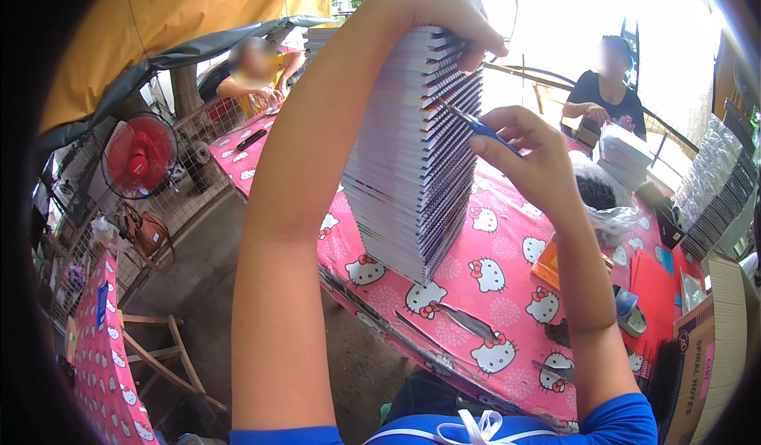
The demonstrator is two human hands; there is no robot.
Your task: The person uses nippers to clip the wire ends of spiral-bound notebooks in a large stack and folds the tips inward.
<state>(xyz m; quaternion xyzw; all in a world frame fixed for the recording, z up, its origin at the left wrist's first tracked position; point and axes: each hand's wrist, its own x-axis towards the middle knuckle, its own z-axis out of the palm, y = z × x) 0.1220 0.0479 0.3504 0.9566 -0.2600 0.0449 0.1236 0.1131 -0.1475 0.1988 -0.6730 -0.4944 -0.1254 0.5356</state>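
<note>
A tall stack of spiral notebooks stands on the table, its black coil bindings facing right. My left hand reaches over the top, its fingers curled down around the upper coil edge and gripping the stack. In my right hand is a pair of pliers with blue handles and thin metal jaws. Their tips touch or nearly touch a coil in the upper part of the stack; the exact contact is too small to make out.
A pink patterned cloth with tears covers the table. On the right are red sheets, a cardboard box, plastic-wrapped coils and white paper stacks. Two people work across the table. A red fan stands left.
</note>
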